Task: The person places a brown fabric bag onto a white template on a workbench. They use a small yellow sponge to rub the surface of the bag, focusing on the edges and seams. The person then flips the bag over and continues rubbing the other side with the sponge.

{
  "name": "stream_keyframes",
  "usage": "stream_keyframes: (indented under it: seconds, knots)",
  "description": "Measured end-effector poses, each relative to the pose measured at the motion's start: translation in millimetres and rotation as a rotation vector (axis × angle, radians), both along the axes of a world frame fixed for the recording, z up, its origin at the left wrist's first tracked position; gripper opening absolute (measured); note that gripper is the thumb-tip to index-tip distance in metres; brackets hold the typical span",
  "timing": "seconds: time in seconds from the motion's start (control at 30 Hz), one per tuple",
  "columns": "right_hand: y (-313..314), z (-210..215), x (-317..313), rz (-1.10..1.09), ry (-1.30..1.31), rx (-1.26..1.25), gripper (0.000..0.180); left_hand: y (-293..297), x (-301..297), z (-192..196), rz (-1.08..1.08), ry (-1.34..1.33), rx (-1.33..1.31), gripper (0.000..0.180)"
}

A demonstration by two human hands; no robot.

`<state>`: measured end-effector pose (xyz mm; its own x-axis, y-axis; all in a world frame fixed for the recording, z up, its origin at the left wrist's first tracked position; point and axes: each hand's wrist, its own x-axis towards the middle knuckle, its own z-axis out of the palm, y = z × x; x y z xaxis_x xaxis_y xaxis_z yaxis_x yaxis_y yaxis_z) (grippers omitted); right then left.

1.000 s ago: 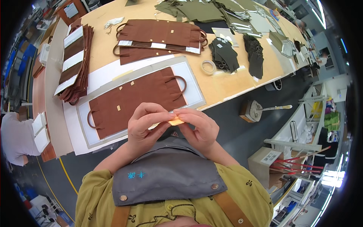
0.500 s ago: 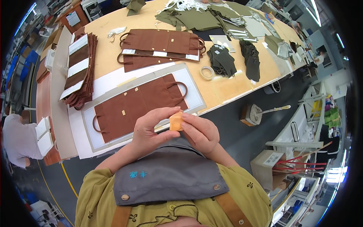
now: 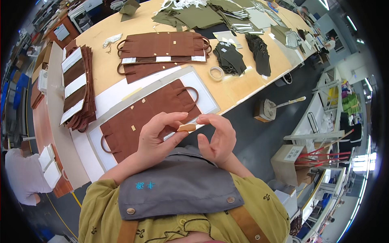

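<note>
Between the thumb and fingers of my left hand [image 3: 156,135] is a small tan-orange piece [image 3: 187,127] with a pale upper edge; its exact kind is unclear. My right hand [image 3: 221,137] is close beside it on the right, thumb and forefinger apart, the fingertips near the piece's pale edge. Beyond my hands a brown fabric panel [image 3: 152,107] with a looped handle at each end lies flat on a grey-bordered white board [image 3: 208,95]. Small tan squares dot the panel.
More brown handled panels [image 3: 162,43] lie further back, with a brown stack [image 3: 77,87] at left. A tape roll [image 3: 216,73], dark fabric pieces [image 3: 229,58] and olive cloth [image 3: 198,18] share the table. At right stand a box with a brush [image 3: 267,110] and a carton [image 3: 287,160].
The tan-orange piece has tilted from facing up to nearly edge-on. My right fingers have come off it and spread apart, while my left hand keeps its hold. The view has shifted slightly.
</note>
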<state>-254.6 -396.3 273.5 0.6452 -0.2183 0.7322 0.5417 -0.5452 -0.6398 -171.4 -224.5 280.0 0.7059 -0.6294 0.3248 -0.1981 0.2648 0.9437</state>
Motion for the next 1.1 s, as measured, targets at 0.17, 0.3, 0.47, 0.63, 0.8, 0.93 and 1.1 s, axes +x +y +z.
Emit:
stream_keyframes:
  seconds: [0.17,0.3,0.47,0.63,0.8,0.93,1.1]
  knots:
    - [-0.1,0.1,-4.7,0.095,0.15,0.161,0.015,0.2,7.8,1.9,0.005,-0.236,0.031,0.045]
    - [5.8,2.7,-9.5,0.136,0.213,0.27,0.012,0.6,8.7,8.9,0.033,-0.38,0.063,0.044]
    - [10.2,0.3,-12.1,0.128,0.16,0.211,0.015,2.2,8.8,10.2,0.034,-0.475,0.068,0.041]
    - [13.3,2.0,-16.0,0.104,0.147,0.189,0.018,3.4,5.5,8.0,0.074,-0.582,0.02,0.039]
    - [10.4,7.5,-15.8,0.095,0.085,0.046,0.021,3.4,0.2,14.8,0.119,-0.642,-0.025,0.038]
    - [7.2,8.3,-16.4,0.063,0.053,-0.076,0.023,2.4,-1.3,13.7,0.167,-0.716,0.006,0.035]
    - [-0.8,8.2,-20.3,0.052,0.017,-0.066,0.022,-3.7,-10.7,11.9,0.226,-0.677,0.077,0.03]
